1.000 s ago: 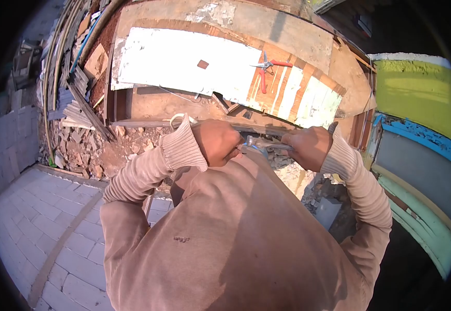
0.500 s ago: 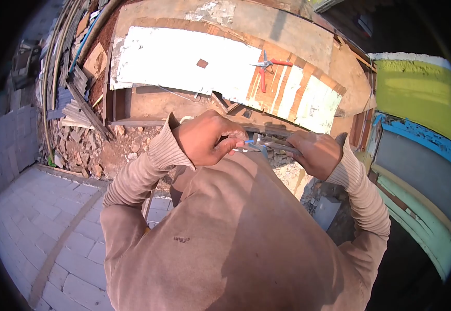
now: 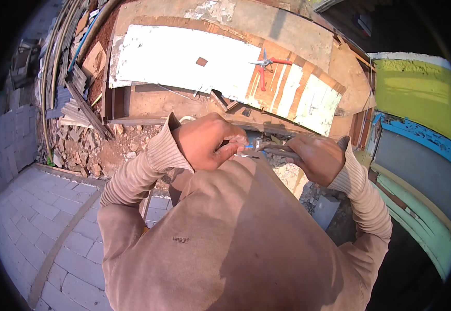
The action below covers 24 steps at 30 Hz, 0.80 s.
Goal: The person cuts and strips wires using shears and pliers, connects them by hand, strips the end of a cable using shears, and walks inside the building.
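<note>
My right hand [image 3: 316, 158] is closed around the handles of a grey pair of pliers [image 3: 277, 150], whose head points left toward my other hand. Thumb and fingers pinched, my left hand [image 3: 210, 144] holds a small blue piece [image 3: 249, 146] at the jaws of the pliers. Its exact kind is too small to make out. Both hands are in front of my chest, close together. Beyond them, red-handled pruning shears [image 3: 263, 72] lie spread on the paint-streaked board.
A white panel [image 3: 168, 57] with a square hole lies on the wooden surface ahead. Broken rubble [image 3: 83, 147] covers the ground to the left, beside stacked poles and corrugated sheets [image 3: 73, 111]. Grey paving [image 3: 44, 217] is at lower left; a yellow-green wall [image 3: 417, 88] stands right.
My right hand has shifted slightly and the pliers' handles sit at a changed angle. My left fingers have moved a little, still pinching the blue piece.
</note>
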{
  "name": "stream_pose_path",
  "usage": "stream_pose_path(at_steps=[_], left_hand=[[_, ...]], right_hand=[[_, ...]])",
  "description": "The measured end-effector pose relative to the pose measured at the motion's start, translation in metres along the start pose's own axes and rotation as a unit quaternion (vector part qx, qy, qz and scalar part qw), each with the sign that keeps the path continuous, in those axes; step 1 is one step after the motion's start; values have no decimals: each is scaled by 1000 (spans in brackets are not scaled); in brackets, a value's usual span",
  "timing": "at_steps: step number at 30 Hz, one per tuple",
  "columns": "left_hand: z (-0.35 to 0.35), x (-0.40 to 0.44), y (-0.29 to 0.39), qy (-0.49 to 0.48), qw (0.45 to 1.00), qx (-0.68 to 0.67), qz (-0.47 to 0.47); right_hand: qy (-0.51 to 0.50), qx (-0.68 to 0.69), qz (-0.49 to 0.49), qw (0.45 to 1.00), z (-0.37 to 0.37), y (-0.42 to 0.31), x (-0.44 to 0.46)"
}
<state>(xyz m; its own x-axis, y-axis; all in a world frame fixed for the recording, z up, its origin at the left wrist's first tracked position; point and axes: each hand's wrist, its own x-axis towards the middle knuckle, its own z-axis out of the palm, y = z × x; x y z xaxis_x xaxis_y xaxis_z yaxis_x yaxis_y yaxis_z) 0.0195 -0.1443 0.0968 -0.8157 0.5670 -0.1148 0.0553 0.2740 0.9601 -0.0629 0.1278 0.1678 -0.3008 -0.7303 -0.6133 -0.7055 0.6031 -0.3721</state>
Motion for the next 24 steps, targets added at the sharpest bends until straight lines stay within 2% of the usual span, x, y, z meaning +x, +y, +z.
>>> stream_pose_path(at_steps=[5,7,8,10,11,13,14,16,22,24], left_hand=[[8,-4,-1,30,998,38,39],[11,-6,4,23,998,51,34],[13,-9,7,24,998,51,31],[15,-20,16,-12,997,76,33],[16,-28,23,-6,997,78,27],[19,-46,37,14,996,71,45],[21,-52,39,35,994,70,78],[21,-64,45,30,994,72,74],[15,-77,56,31,995,56,82],[17,-79,58,62,992,42,102]], right_hand=[[44,8,-29,999,8,1,-4],[-12,10,10,1000,2,-6,-7],[-13,11,7,1000,-2,-9,-8],[-101,23,25,994,-11,-16,-12],[-101,20,16,995,-12,-19,-17],[-78,53,-52,994,-12,-25,-27],[-80,54,-57,994,-15,-29,-29],[-46,29,-92,994,-20,-39,-35],[13,-5,-118,993,-31,-49,-37],[16,-13,-119,993,-34,-53,-36]])
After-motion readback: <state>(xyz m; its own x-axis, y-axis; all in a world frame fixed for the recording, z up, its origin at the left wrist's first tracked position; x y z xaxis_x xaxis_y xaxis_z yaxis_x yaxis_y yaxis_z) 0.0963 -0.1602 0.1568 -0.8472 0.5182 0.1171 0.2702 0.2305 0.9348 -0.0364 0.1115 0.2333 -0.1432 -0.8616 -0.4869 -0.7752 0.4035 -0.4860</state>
